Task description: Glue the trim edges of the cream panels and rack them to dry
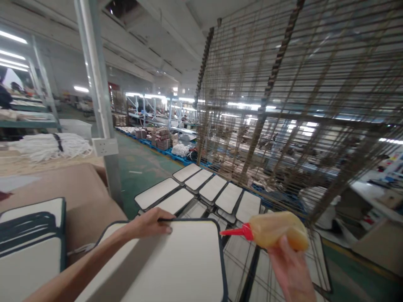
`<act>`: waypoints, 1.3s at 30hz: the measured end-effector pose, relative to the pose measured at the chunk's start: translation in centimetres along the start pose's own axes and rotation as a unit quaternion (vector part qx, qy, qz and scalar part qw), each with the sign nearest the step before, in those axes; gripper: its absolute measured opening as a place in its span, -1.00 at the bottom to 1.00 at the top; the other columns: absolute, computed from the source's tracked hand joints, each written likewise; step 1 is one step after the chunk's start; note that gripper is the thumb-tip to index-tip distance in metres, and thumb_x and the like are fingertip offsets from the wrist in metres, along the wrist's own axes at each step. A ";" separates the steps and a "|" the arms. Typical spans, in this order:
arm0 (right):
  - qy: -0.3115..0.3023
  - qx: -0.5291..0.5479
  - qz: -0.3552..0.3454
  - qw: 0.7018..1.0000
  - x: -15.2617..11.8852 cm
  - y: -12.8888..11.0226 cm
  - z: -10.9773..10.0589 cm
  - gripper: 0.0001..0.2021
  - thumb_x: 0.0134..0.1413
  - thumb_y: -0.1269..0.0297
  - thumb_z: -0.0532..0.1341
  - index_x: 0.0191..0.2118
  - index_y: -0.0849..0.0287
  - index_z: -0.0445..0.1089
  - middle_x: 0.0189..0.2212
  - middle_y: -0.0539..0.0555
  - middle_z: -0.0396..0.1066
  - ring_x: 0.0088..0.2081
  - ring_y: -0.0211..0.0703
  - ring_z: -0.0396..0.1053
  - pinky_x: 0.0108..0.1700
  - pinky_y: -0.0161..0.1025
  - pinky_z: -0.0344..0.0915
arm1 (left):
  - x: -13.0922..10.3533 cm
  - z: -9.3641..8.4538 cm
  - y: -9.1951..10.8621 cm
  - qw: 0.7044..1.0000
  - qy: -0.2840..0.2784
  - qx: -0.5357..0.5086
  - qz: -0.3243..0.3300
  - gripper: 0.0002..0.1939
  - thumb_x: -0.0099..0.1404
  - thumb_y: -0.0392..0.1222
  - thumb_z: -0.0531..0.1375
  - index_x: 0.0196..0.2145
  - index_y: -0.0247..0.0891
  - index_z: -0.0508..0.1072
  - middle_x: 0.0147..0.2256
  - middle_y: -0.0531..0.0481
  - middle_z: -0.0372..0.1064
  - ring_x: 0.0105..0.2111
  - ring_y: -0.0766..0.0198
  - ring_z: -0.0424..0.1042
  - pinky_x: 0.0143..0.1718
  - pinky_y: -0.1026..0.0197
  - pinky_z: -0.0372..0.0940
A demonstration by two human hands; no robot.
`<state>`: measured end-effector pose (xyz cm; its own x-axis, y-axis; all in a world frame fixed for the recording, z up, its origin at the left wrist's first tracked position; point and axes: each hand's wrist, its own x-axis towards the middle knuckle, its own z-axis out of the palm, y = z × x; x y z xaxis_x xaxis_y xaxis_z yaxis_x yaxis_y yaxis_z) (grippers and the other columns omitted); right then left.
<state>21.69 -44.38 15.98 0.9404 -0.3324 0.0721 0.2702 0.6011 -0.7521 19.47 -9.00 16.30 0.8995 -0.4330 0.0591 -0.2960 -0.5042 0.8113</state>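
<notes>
My left hand (154,223) grips the far edge of a large cream panel (189,260) with a dark rounded border, thumb on top and fingers over the rim. In my right hand (291,262) is a squeeze bottle (277,230) of amber liquid, lying on its side. Its red nozzle (236,232) points left, close to the panel's far right corner; whether the tip touches the border I cannot tell. Part of another dark-edged panel (111,230) shows behind my left forearm.
Several similar panels (220,188) lie in rows on a wire rack beyond. A tall wire-grid rack (264,96) rises at the right. To the left, a stack of dark-edged panels (31,230) rests on a brown table (82,188), beside a metal post (99,84) with a socket box.
</notes>
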 end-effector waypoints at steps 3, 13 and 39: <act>-0.025 -0.034 -0.012 0.999 0.0 -0.5 0.8 -0.45 -0.55 0.22 0.50 -0.22 -0.02 0.45 -0.36 -0.07 0.49 -0.24 -0.18 0.38 0.11 -0.11 0.09 | -0.8 -0.5 0.4 1.000 -0.027 -0.003 -0.005 -0.68 0.14 -0.02 0.18 -0.34 -0.37 0.52 -0.55 0.10 0.25 -0.54 0.39 0.12 -0.52 0.39 0.02; -0.115 -0.078 -0.038 0.990 -0.5 -0.5 0.7 -0.34 -0.43 0.24 0.46 -0.04 -0.01 0.37 -0.45 0.02 0.50 -0.40 -0.12 0.43 -0.27 -0.22 0.35 | -2.5 -1.9 0.5 0.996 -0.056 -0.068 0.000 -0.62 0.15 0.03 0.19 -0.28 -0.39 0.51 -0.55 0.10 0.15 -0.54 0.42 -0.01 -0.56 0.37 -0.09; -0.186 -0.118 0.018 0.975 -6.1 -2.9 1.6 -0.26 -0.39 0.17 0.45 0.06 -0.04 0.26 -0.13 0.15 0.44 -0.07 0.20 0.36 -0.01 0.16 0.24 | -4.2 -3.2 -0.4 0.996 -0.029 -0.083 -0.013 -0.65 0.13 -0.01 0.21 -0.26 -0.34 0.53 -0.54 0.10 0.23 -0.53 0.42 0.07 -0.59 0.41 -0.01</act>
<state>15.46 -42.93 18.72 0.9701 -0.0009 0.2429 0.2220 0.4087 -0.8852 16.83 -4.57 17.60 0.8845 -0.4664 0.0068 -0.2116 -0.3882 0.8970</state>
